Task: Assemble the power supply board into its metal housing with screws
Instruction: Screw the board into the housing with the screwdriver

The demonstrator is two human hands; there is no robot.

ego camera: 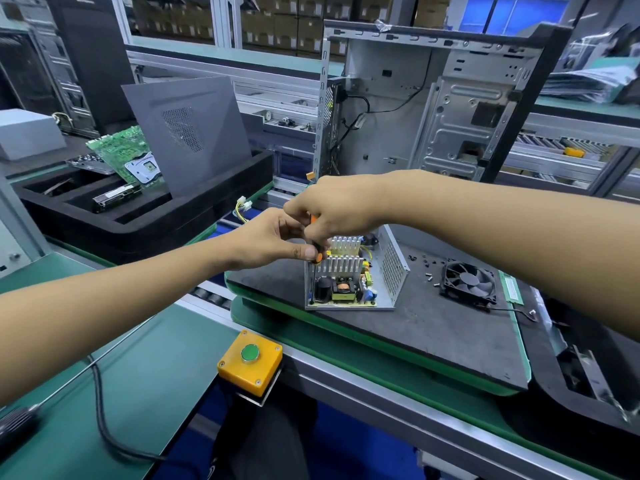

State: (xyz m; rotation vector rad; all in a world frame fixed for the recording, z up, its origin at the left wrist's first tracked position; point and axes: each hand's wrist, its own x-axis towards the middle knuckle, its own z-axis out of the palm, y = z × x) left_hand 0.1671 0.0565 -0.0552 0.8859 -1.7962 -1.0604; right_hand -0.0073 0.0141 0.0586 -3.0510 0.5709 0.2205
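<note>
Dark mat [433, 327] on green conveyor bench; both hands [273, 237] [332, 209] pinch an orange-black screwdriver [316, 252] over housing [393, 265].

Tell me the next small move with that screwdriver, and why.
Probably keep turning: the right hand grips the orange-and-black screwdriver upright over the board's far-left corner inside the housing, and the left hand pinches its lower end steady.

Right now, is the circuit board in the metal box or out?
In. The board lies on the floor of the open-topped metal housing, walls around it.
</note>
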